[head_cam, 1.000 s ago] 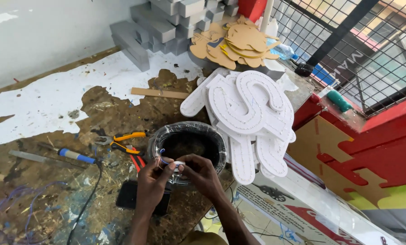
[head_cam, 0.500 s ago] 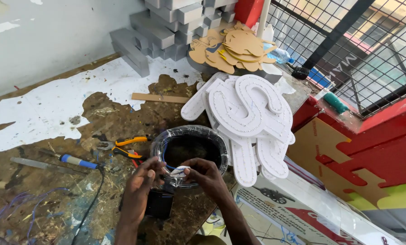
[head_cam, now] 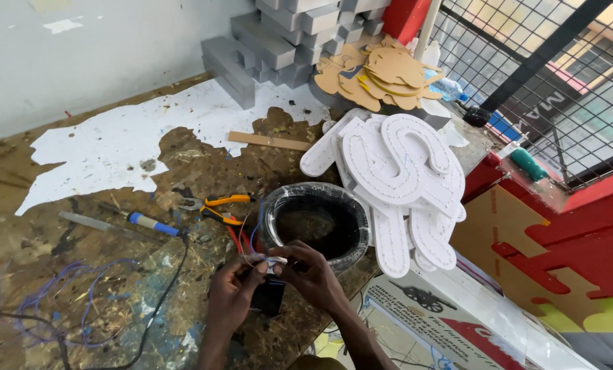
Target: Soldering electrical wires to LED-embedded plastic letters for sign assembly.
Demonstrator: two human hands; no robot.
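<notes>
My left hand [head_cam: 232, 296] and my right hand [head_cam: 311, 274] meet low in the middle of the view, fingertips pinched together on a small white connector [head_cam: 273, 261] with thin red and blue wires [head_cam: 246, 236] running up from it. Both hands hold it just in front of a black coil of cable [head_cam: 314, 220] wrapped in clear film. A small black box [head_cam: 268, 296] lies on the bench under my hands.
Orange-handled pliers [head_cam: 217, 204], a blue-handled screwdriver [head_cam: 145, 223] and a metal file [head_cam: 87, 220] lie left of the coil. White letter shapes [head_cam: 399, 185] are stacked at right, cardboard cutouts [head_cam: 375, 72] and grey blocks [head_cam: 279, 34] behind. A wooden strip [head_cam: 268, 141] lies mid-bench. Wire mesh [head_cam: 546, 82] is at right.
My hands have stayed together on the connector by the coil, shifting slightly. The camera view has moved a little.
</notes>
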